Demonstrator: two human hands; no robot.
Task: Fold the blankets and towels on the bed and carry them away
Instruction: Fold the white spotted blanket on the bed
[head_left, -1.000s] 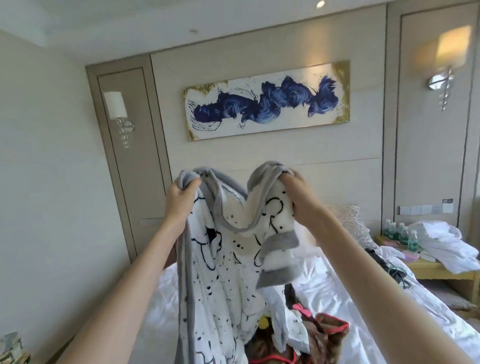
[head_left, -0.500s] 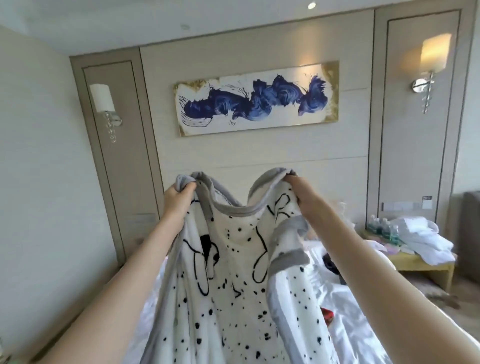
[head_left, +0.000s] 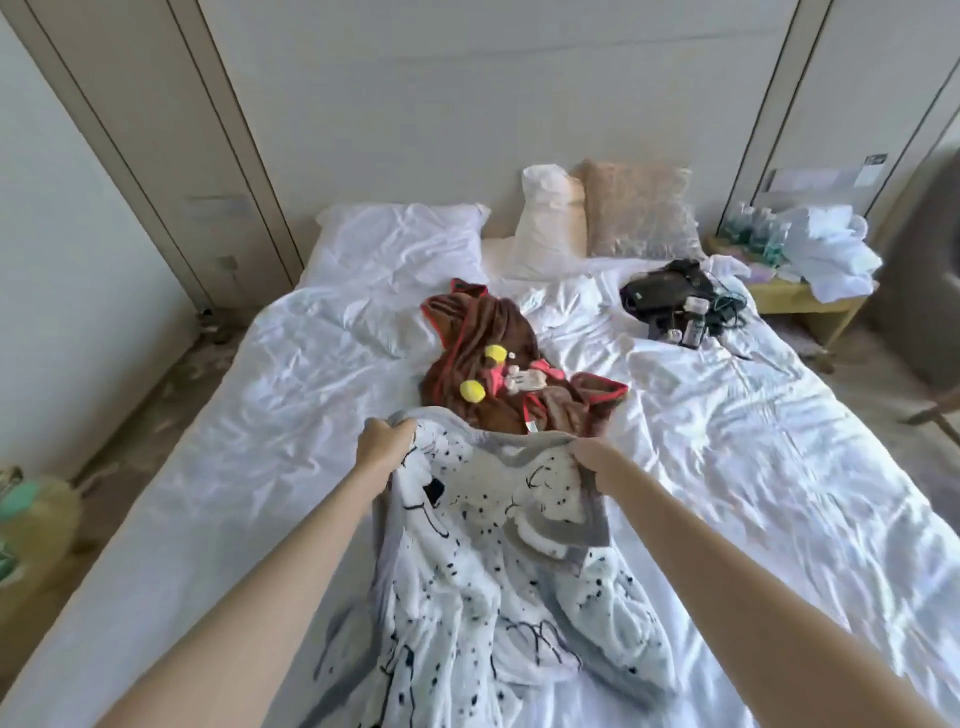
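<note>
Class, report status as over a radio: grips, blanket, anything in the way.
Left grip, right grip: each holding grey edge of spotted blanket. Blanket crumpled on bed. Brown blanket lies just beyond.

Bright daylight, soft motion blur, wide-angle distortion

Blanket lies on the bed right before you. Other blanket behind it, pillows at the head, bag far right. Counter right of bed carries towels.
</note>
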